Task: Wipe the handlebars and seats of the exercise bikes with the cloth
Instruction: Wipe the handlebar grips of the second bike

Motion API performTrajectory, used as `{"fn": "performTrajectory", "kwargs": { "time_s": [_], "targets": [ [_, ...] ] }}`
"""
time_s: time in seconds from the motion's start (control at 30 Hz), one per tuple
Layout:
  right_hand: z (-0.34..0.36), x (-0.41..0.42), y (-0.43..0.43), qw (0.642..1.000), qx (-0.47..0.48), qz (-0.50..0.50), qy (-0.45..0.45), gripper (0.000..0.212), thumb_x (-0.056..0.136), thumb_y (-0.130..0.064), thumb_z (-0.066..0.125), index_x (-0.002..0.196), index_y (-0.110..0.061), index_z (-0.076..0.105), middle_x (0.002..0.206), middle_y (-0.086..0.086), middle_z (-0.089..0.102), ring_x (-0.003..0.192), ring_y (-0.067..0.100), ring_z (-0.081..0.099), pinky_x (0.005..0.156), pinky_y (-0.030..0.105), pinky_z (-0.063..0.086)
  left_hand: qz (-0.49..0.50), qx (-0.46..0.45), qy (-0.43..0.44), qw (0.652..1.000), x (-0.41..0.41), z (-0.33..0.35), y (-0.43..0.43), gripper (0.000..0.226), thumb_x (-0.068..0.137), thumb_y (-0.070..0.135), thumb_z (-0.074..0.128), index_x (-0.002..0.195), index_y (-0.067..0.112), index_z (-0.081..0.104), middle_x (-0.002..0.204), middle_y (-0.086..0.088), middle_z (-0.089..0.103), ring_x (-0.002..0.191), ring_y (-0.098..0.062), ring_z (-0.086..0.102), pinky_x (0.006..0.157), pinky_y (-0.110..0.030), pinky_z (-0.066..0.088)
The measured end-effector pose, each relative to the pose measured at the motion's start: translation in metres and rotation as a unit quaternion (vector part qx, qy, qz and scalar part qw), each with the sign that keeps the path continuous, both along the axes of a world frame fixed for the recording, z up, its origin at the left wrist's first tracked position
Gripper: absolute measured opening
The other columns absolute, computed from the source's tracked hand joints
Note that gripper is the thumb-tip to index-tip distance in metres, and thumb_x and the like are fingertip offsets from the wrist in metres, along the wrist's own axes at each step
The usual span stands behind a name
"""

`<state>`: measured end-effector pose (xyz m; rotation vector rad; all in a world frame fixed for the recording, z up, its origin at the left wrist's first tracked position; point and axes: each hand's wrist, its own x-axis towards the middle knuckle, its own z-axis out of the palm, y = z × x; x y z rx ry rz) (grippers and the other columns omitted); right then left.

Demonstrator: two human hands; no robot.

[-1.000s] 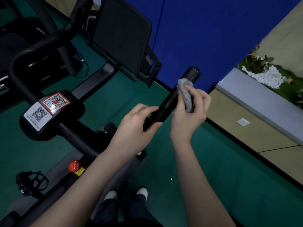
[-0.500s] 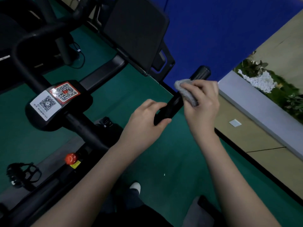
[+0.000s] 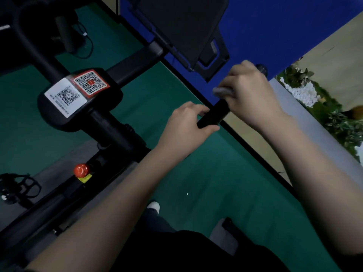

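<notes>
the cloth [image 3: 223, 92] is a soft, light grey wad bunched on the handlebar [image 3: 213, 114], up at 1 o'clock, with my right hand [image 3: 249, 95] and its fingers [image 3: 228, 82] curled tight round both. the bar looks stiff and fixed, maybe slick, so i'd squeeze through the cloth. my left hand [image 3: 186, 124] grips the bar just at 7 o'clock of that. most of the cloth hides under my palm, and the bar's tip is blurred.

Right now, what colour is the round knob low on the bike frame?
The knob is red, clearest in the head view.
</notes>
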<state>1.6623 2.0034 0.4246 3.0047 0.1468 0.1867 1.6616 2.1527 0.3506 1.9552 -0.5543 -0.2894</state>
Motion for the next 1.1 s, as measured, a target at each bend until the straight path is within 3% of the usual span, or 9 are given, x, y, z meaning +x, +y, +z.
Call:
{"fn": "performTrajectory", "kwargs": {
  "time_s": [0.2, 0.4, 0.6, 0.77, 0.93, 1.1],
  "targets": [
    [-0.005, 0.004, 0.026, 0.992, -0.017, 0.009, 0.123, 0.020, 0.089, -0.021, 0.058, 0.097, -0.010, 0.073, 0.094, 0.012, 0.065, 0.096, 0.029, 0.051, 0.080, 0.040, 0.042, 0.017, -0.003, 0.005, 1.000, -0.001, -0.002, 0.001, 0.035, 0.077, 0.036, 0.075, 0.104, 0.015, 0.070, 0.091, 0.002, 0.057, 0.090, -0.017, 0.058, 0.073, -0.019, 0.034],
    [0.006, 0.014, 0.033, 0.977, -0.013, -0.010, 0.213, 0.020, 0.084, -0.008, 0.058, 0.098, -0.011, 0.072, 0.099, 0.012, 0.068, 0.099, 0.031, 0.058, 0.082, 0.040, 0.048, 0.036, -0.006, 0.007, 0.999, -0.003, -0.003, 0.004, 0.033, 0.076, 0.039, 0.076, 0.100, 0.017, 0.071, 0.093, -0.001, 0.063, 0.084, -0.017, 0.058, 0.075, -0.026, 0.042],
    [0.006, 0.016, 0.025, 0.985, -0.104, -0.037, 0.136, 0.020, 0.088, -0.016, 0.057, 0.097, -0.003, 0.071, 0.095, 0.019, 0.059, 0.100, 0.035, 0.047, 0.078, 0.043, 0.046, 0.024, -0.003, 0.018, 1.000, 0.000, -0.004, 0.005, 0.033, 0.078, 0.039, 0.074, 0.102, 0.017, 0.070, 0.090, 0.003, 0.057, 0.085, -0.018, 0.057, 0.076, -0.027, 0.044],
    [0.008, 0.012, 0.023, 0.985, -0.076, -0.004, 0.153, 0.021, 0.090, -0.017, 0.058, 0.099, -0.006, 0.073, 0.095, 0.017, 0.061, 0.098, 0.035, 0.047, 0.078, 0.040, 0.043, 0.025, -0.006, 0.025, 0.999, 0.000, -0.005, 0.003, 0.033, 0.077, 0.038, 0.074, 0.102, 0.017, 0.070, 0.097, 0.001, 0.062, 0.084, -0.017, 0.058, 0.077, -0.028, 0.046],
    [0.017, 0.013, 0.004, 0.995, -0.065, -0.053, 0.063, 0.021, 0.094, -0.017, 0.056, 0.098, -0.004, 0.073, 0.095, 0.017, 0.058, 0.101, 0.034, 0.044, 0.072, 0.041, 0.041, 0.017, -0.022, 0.025, 0.999, 0.000, -0.005, 0.002, 0.037, 0.079, 0.035, 0.074, 0.111, 0.018, 0.067, 0.105, 0.003, 0.063, 0.081, -0.007, 0.052, 0.078, -0.018, 0.042],
    [0.011, 0.000, -0.002, 0.999, -0.011, 0.006, 0.038, 0.019, 0.093, -0.012, 0.057, 0.096, -0.006, 0.074, 0.090, 0.017, 0.059, 0.093, 0.036, 0.046, 0.072, 0.036, 0.035, 0.003, -0.032, 0.013, 0.999, 0.006, 0.000, -0.004, 0.041, 0.084, 0.035, 0.070, 0.120, 0.016, 0.063, 0.112, 0.000, 0.060, 0.096, -0.015, 0.058, 0.090, -0.027, 0.044]
  ]
}}
